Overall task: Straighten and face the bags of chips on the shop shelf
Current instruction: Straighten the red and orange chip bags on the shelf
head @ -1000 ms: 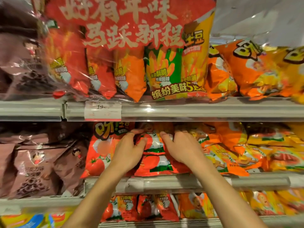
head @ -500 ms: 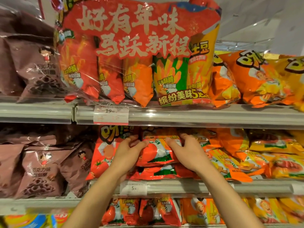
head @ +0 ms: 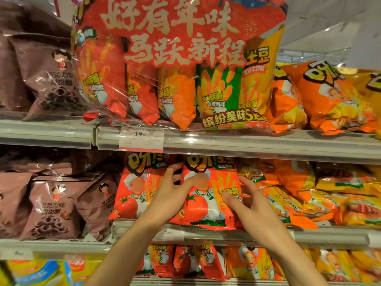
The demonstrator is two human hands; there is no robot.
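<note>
A red tomato chip bag point(head: 208, 195) stands upright, face forward, on the middle shelf point(head: 268, 236). My left hand point(head: 167, 197) grips its left edge, thumb on the front and fingers behind. My right hand point(head: 247, 205) holds its right edge, thumb pressed on the front. A second red tomato bag point(head: 136, 188) stands upright just to the left. Orange and yellow bags point(head: 299, 195) to the right lie tilted and piled.
Brown chocolate-ring bags point(head: 51, 209) fill the left of the middle shelf. The shelf above carries a big multi-pack point(head: 181, 79) and orange bags point(head: 329, 100). A price tag point(head: 142, 138) hangs on the upper rail. More small bags point(head: 198, 263) line the shelf below.
Both hands lifted the red tomato bag from lying flat to standing upright with its front facing out. The camera view shifted slightly downward.
</note>
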